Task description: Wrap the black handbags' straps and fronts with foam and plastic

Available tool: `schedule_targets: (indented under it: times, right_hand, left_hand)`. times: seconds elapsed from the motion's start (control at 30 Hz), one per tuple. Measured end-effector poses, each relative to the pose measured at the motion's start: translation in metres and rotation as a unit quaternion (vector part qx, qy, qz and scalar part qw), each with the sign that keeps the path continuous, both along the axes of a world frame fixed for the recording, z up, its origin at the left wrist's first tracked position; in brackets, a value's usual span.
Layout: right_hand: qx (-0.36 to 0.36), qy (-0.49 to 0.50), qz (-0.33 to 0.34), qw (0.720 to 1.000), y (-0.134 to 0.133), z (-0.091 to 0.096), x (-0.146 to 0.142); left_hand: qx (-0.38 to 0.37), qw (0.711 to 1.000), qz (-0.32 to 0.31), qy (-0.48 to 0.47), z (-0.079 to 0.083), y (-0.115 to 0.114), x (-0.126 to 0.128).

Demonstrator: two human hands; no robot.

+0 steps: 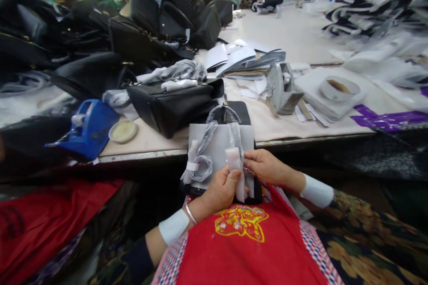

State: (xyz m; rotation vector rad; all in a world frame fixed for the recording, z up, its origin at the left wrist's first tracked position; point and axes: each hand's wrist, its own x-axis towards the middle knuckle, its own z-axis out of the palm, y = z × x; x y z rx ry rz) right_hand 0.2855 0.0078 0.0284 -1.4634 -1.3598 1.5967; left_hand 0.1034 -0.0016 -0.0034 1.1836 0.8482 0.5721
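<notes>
A black handbag (pixel 243 109) rests between my lap and the table edge, with a grey-white sheet (pixel 220 136) on its front. Plastic-wrapped handles (pixel 222 113) arch over its top. On its left side a coiled, wrapped strap (pixel 202 168) is bound with a white band. My left hand (pixel 222 189) is closed around a white foam wrap (pixel 234 158) on the bag's right side, thumb on top. Beside it, the fingers of my right hand (pixel 267 167) pinch together at the foam's right edge; what lies between them is too small to make out.
Another black bag (pixel 170 104) lies ahead on the table, with a heap of black bags (pixel 143 31) behind it. A blue tape dispenser (pixel 92 129) is at left, a grey dispenser (pixel 283 89) at right. Papers (pixel 245 60) and a tape roll (pixel 339 88) lie beyond. People sit across.
</notes>
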Motion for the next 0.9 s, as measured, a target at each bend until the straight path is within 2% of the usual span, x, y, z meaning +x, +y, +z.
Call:
schedule_targets:
  times: [0.17,0.3,0.4,0.5,0.6,0.73,0.9]
  right_hand:
    - [0.0,-0.023,0.027,0.999,-0.007,0.002,0.003]
    - [-0.045,-0.068,-0.019,0.996,-0.015,0.006,0.006]
    - [-0.025,-0.046,-0.055,0.997,-0.015,0.006,-0.002]
    - [-0.004,-0.001,-0.053,0.999,-0.013,0.004,-0.009]
    - [-0.072,0.083,-0.015,0.994,-0.015,0.006,-0.008]
    - [-0.156,0.176,0.011,0.972,-0.018,0.017,-0.004]
    - [-0.199,0.178,-0.055,0.962,-0.022,0.025,-0.015]
  left_hand:
    - [0.046,0.999,0.016,-0.004,0.002,0.0,-0.001]
    - [0.106,0.994,0.008,0.001,0.005,0.002,-0.002]
    - [0.14,0.99,0.004,0.005,0.005,0.004,-0.003]
    - [0.173,0.985,0.003,0.016,0.004,0.005,-0.006]
    - [0.217,0.976,0.004,0.026,0.003,0.006,-0.009]
    - [0.255,0.967,-0.006,0.022,0.003,0.009,-0.011]
    - [0.233,0.972,-0.019,0.029,0.003,0.009,-0.008]
